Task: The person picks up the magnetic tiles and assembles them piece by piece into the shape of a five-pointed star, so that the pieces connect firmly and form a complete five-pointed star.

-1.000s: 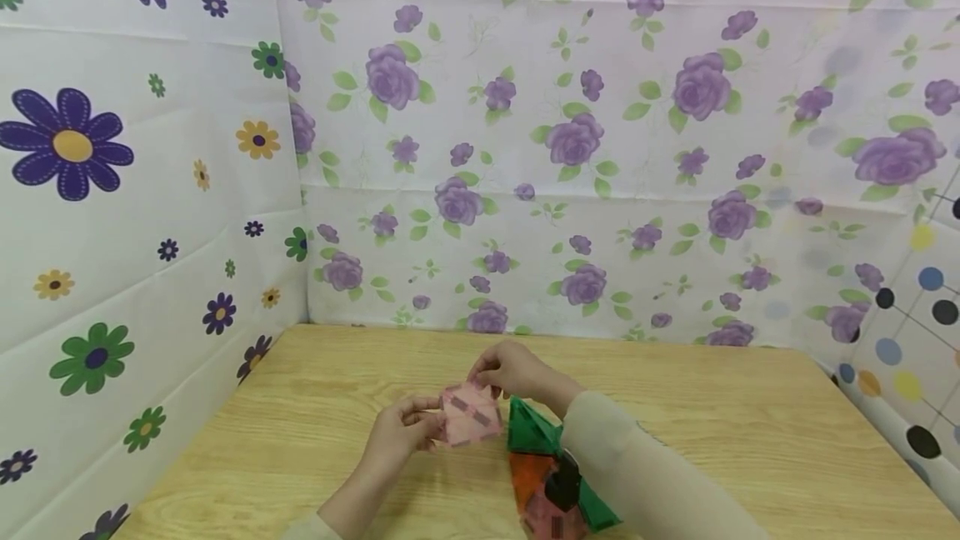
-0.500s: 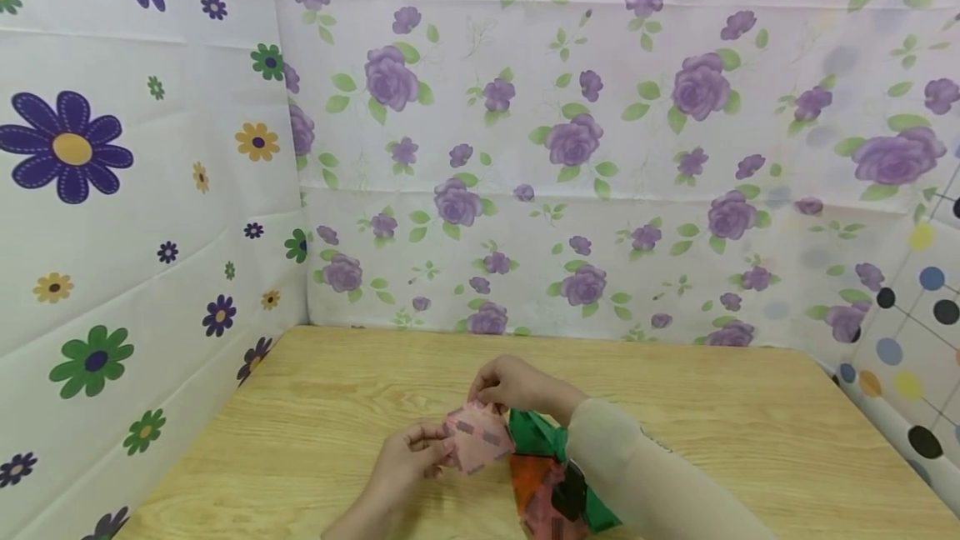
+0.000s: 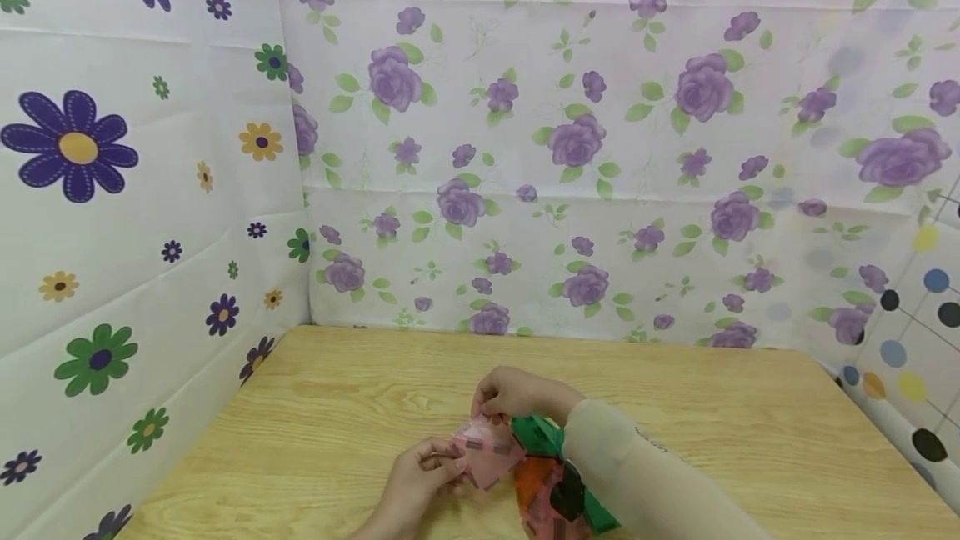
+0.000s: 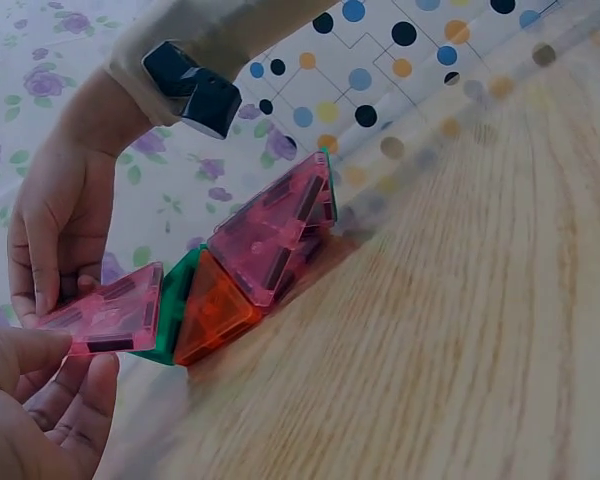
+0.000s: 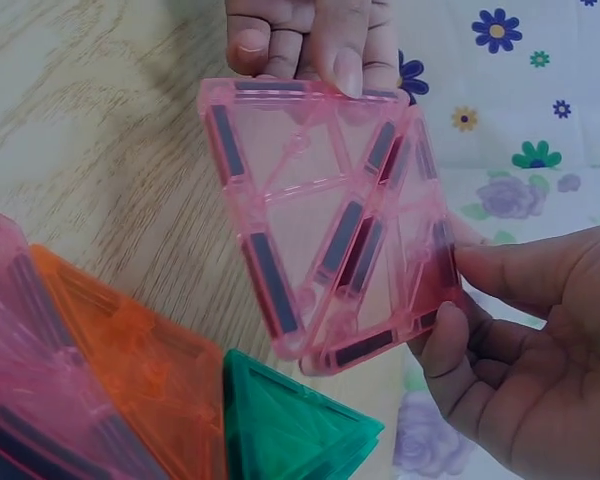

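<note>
Two see-through pink triangular magnetic tiles (image 5: 290,165) lie edge to edge, angled along their shared seam. My left hand (image 3: 420,477) pinches one of them at its outer edge, thumb on the upper face in the left wrist view. My right hand (image 3: 517,394) pinches the other tile (image 5: 420,215) near its far corner. Just right of the held pair is a structure of magnetic tiles on the table, with green (image 3: 536,436), orange (image 4: 217,310) and pink (image 4: 270,230) pieces. My right forearm covers part of it in the head view.
The wooden table (image 3: 337,407) spreads around the hands. Cloth printed with purple roses (image 3: 573,140) hangs behind it, with a daisy-print cloth (image 3: 172,190) on the left and a dotted one (image 3: 918,340) on the right. A black wrist camera (image 3: 567,492) sits on my right wrist.
Both hands have come nearer to the body with the pink tiles and slightly right, closer to the structure. The tiles have turned and now fold more along their seam.
</note>
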Available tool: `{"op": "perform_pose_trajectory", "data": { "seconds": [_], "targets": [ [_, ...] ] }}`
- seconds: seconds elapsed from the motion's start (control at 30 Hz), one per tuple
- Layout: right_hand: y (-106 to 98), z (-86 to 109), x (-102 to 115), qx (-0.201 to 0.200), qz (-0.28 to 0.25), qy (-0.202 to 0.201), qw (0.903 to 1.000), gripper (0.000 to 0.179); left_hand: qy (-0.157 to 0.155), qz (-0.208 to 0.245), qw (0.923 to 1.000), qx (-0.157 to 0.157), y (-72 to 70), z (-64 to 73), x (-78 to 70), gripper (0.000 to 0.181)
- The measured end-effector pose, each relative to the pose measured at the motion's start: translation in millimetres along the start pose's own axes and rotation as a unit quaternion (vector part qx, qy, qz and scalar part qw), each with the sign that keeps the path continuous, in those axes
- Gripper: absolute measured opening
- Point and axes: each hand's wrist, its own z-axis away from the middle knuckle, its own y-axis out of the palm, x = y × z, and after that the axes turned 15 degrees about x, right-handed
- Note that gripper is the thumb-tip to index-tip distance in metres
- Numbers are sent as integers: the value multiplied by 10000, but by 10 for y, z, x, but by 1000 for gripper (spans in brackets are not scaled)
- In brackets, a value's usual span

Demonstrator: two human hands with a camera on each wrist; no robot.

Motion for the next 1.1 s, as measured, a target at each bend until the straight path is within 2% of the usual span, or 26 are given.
{"op": "perform_pose_trajectory", "data": {
  "seconds": [0.47,0.87,1.1],
  "targets": [
    [63,-7,-32,593,370,240,9973,23,43,108,9990,443,85,50,91,15],
    [103,7,-62,976,509,466,9928,21,68,354,9987,351,180,42,202,15],
    [123,-7,-53,1104,699,513,9901,18,73,320,9993,159,260,43,228,18]
  ]
}}
